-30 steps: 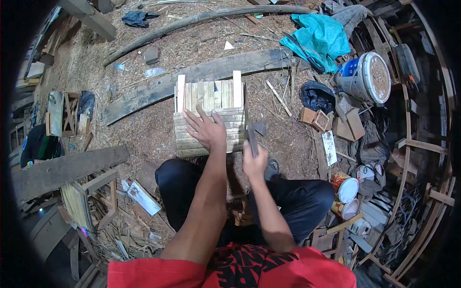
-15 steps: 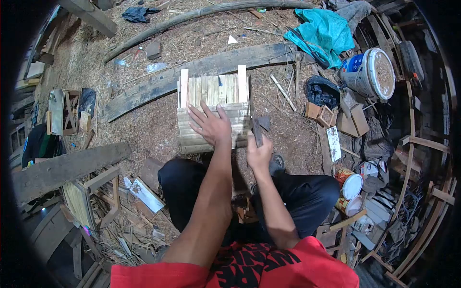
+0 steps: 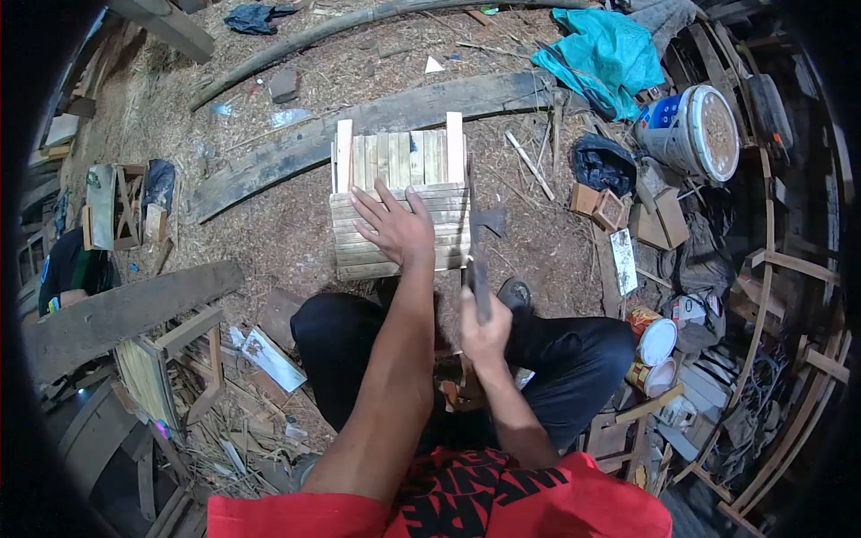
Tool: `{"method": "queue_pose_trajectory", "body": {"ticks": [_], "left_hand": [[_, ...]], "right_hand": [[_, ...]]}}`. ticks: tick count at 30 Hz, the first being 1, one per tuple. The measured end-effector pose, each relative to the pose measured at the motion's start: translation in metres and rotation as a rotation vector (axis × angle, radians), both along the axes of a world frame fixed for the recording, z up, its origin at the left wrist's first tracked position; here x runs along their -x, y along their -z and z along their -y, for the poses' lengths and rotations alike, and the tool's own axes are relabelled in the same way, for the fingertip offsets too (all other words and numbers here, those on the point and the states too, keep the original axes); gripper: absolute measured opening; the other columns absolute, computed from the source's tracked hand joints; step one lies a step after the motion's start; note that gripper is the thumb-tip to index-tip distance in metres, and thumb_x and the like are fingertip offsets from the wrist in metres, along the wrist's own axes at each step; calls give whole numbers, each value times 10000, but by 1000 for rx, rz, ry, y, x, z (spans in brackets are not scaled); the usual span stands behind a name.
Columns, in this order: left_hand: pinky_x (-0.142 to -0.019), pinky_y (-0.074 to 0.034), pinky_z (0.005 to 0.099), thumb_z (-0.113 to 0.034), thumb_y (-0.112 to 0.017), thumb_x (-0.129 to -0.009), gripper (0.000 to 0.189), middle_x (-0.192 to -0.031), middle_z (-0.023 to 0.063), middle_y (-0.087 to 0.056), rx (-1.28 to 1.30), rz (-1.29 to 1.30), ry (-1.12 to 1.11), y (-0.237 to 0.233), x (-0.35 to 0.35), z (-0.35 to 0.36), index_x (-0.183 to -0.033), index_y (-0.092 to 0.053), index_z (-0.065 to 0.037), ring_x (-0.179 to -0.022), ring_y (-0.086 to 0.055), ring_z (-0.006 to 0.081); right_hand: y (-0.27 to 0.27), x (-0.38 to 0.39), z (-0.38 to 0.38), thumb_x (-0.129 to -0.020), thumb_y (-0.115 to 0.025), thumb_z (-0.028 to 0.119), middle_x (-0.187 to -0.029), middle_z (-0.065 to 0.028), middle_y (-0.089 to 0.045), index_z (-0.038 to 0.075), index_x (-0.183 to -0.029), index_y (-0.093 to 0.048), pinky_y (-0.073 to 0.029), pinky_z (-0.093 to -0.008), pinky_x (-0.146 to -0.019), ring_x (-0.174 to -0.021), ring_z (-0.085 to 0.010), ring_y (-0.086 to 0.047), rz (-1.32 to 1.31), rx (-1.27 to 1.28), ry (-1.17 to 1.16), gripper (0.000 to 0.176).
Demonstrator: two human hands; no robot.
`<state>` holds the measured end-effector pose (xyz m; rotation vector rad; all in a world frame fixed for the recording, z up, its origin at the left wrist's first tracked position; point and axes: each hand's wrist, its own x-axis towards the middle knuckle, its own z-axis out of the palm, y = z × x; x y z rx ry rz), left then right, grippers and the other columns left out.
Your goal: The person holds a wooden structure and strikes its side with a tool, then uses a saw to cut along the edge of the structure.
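A slatted wooden piece (image 3: 399, 233) stands in front of my knees, its strips running crosswise on top and upright behind, between two pale posts. My left hand (image 3: 399, 229) lies flat on its top, fingers spread, pressing against the strips. My right hand (image 3: 484, 332) is wrapped round the handle of a hand saw (image 3: 480, 273), seen nearly edge-on as a long dark strip. The saw runs along the right edge of the slatted piece. Just right of that edge, a dark, flat triangular object (image 3: 490, 221) lies on the ground.
A long weathered plank (image 3: 260, 175) lies behind the slatted piece. At right are a teal tarp (image 3: 605, 58), a white bucket (image 3: 691, 134), a black plastic bag (image 3: 603, 166) and paint cans (image 3: 656, 341). Another plank (image 3: 134, 305) slants at left, near a person's arm (image 3: 67, 296).
My right hand has drawn the hand saw back toward my body. My left hand stays on the slatted piece. At the left edge, more of another person's arm shows.
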<state>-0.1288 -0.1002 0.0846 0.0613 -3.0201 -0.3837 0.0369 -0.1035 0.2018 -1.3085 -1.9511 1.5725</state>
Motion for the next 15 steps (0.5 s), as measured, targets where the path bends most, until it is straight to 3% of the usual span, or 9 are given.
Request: {"method": "queue_pose_trajectory", "body": {"ticks": [4, 6, 8, 10, 15], "left_hand": [[-1199, -113, 540, -456, -444, -991, 619, -1638, 199, -160, 1, 17, 0, 3, -2, 3, -1513, -366, -134, -1529, -117, 307], [-1202, -104, 540, -452, -440, -994, 612, -1640, 196, -150, -17, 23, -4, 2, 3, -1, -1512, -368, -133, -1533, -97, 307], [-1201, -103, 538, -449, -443, -994, 609, -1642, 195, -145, -15, 40, -6, -1, 2, 0, -1509, -373, -132, -1533, -96, 306], [-1198, -118, 535, -460, -445, -991, 619, -1643, 193, -149, 3, 24, -11, 0, 1, 3, -1511, -368, -135, -1528, -127, 306], [-1197, -125, 531, -462, -448, -987, 621, -1645, 189, -150, 13, 14, -20, 1, 4, -2, -1512, -371, -140, -1525, -145, 304]], "right_hand": [[-9, -28, -3, -932, -645, 152, -567, -11, -479, -3, -743, -592, -391, -306, -515, -558, -84, -473, -45, 10, -22, 250], [1, -6, -19, -934, -643, 169, -561, -12, -469, 1, -733, -584, -380, -312, -506, -547, -90, -460, -107, -113, -71, 268], [32, 16, -32, -943, -634, 224, -566, -17, -469, 3, -715, -567, -369, -324, -504, -538, -102, -453, -39, -9, -9, 324], [29, 38, -33, -951, -627, 252, -567, -19, -476, 3, -705, -560, -360, -327, -500, -537, -104, -449, -45, -21, 27, 356], [-1, -4, -5, -930, -644, 240, -565, -61, -518, -14, -722, -593, -420, -346, -525, -544, -125, -511, -57, -92, -20, 333]]}}
